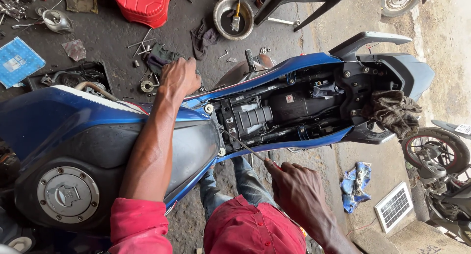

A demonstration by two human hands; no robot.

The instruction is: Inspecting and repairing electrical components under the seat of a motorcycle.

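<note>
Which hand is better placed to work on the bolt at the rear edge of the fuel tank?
Right. The right hand holds a long screwdriver whose tip sits near that bolt, while the left hand rests on the far blue side panel.

The left arm stretches up the frame's middle left, its left hand [179,77] curled, knuckles up. The right hand [297,187], lower centre, has fingers [274,168] closed and pointing up-left.
</note>
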